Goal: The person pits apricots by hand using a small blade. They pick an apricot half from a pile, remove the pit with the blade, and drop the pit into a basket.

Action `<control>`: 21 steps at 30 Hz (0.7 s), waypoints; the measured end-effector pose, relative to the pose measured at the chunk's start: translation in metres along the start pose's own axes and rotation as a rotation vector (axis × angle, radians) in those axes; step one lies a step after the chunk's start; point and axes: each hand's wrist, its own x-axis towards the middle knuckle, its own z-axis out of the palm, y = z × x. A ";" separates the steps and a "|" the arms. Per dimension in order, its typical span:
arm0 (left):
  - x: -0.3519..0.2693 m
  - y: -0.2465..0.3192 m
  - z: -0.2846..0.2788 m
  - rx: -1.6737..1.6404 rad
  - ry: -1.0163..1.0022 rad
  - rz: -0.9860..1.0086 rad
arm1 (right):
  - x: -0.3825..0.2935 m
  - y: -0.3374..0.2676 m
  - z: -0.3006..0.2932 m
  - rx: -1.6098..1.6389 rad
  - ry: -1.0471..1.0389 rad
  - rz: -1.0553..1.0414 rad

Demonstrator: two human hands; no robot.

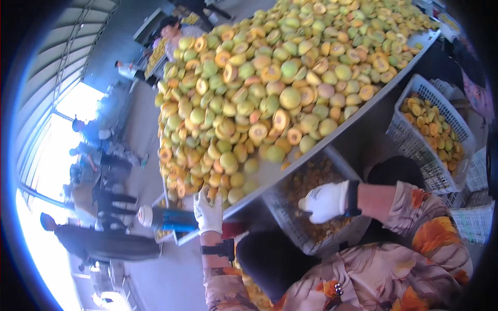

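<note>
My left hand (209, 214), in a white glove, is at the near left edge of a large heap of apricots (268, 97), many of them halved with the stone showing. Its fingertips are among the fruit at the rim, and whether they grip one is unclear. Over a grey plastic crate (282, 223) below the table edge is my right hand (325, 202), gloved too, with curled fingers. What it may hold is hidden. Small brown and orange pieces (328, 229), too blurred to name surely, lie in the crate. The heap rests on a pale-rimmed table (350, 120).
A white slatted basket (424, 155) of apricot halves stands at the right, above more white baskets (472, 221). A bottle with a white lid (146, 216) is left of my left hand. Across the table is a person (173, 37); several others stand farther left.
</note>
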 end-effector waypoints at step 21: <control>0.011 0.069 0.069 -1.936 -0.468 -0.313 | 0.048 0.021 -0.019 0.365 0.530 -0.023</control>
